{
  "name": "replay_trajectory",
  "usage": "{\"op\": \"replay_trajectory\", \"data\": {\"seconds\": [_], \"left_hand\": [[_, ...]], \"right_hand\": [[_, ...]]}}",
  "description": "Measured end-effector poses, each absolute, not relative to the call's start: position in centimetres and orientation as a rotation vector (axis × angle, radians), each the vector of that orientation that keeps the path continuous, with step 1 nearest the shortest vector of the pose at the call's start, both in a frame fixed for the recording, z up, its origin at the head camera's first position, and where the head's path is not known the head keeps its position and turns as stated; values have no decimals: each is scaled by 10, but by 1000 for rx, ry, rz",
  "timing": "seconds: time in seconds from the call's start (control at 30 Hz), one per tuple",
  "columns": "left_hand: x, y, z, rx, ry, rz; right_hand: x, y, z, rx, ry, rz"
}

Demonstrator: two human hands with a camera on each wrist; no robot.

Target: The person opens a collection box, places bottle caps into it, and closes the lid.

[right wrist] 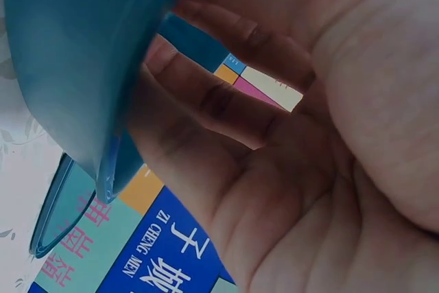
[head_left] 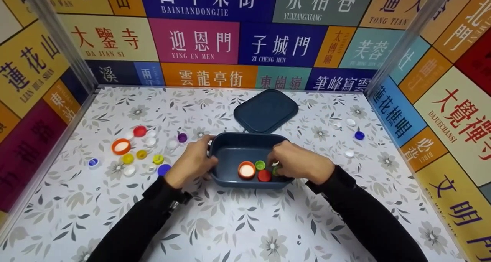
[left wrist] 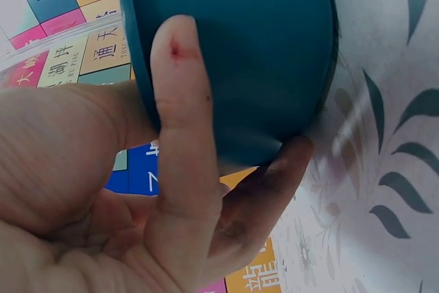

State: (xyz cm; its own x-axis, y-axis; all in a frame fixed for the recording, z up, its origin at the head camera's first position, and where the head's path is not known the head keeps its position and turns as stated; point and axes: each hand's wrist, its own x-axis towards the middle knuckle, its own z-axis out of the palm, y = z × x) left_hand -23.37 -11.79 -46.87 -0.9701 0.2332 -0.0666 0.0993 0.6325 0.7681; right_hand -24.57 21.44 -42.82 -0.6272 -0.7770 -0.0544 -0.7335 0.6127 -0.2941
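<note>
My left hand [head_left: 193, 158] grips the left end of a dark blue plastic box [head_left: 230, 150], seen without its lid. In the left wrist view, one finger [left wrist: 182, 80] lies along the box's outer wall [left wrist: 254, 53]. Over the box's right end, my right hand [head_left: 297, 160] reaches down inside with bent fingers. A green cap [head_left: 275, 171] shows partly under those fingertips; I cannot tell whether they pinch it. Beside it on the box floor lie a red cap [head_left: 264, 175], a light green cap [head_left: 260, 165] and an orange cap with a white middle [head_left: 246, 170].
The box's lid [head_left: 266, 110] lies flat behind it. To the left are several loose caps, among them a red one [head_left: 140, 131], an orange one [head_left: 121, 146] and a purple one [head_left: 182, 137]. A blue cap [head_left: 359, 135] and white ones [head_left: 349, 154] lie right. Printed panels [head_left: 195, 41] enclose the table.
</note>
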Motion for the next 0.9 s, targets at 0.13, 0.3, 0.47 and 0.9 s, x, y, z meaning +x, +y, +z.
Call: {"op": "replay_trajectory", "data": {"seconds": [0.13,0.3,0.47,0.9], "left_hand": [[-234,-118,-469,275,2703,1239],[-234,-118,-469,293,2730,1213],[-234,-118,-468,302,2713,1211],[-235,-116,-468,236,2618,1289]], "right_hand": [[-246,216,-425,-1254,2681,-372],[-245,218,-423,-1214,2708,-403],[-243,220,-422,-1215,2721,-470],[-238,230,-423,-1174,2822,-659]]}}
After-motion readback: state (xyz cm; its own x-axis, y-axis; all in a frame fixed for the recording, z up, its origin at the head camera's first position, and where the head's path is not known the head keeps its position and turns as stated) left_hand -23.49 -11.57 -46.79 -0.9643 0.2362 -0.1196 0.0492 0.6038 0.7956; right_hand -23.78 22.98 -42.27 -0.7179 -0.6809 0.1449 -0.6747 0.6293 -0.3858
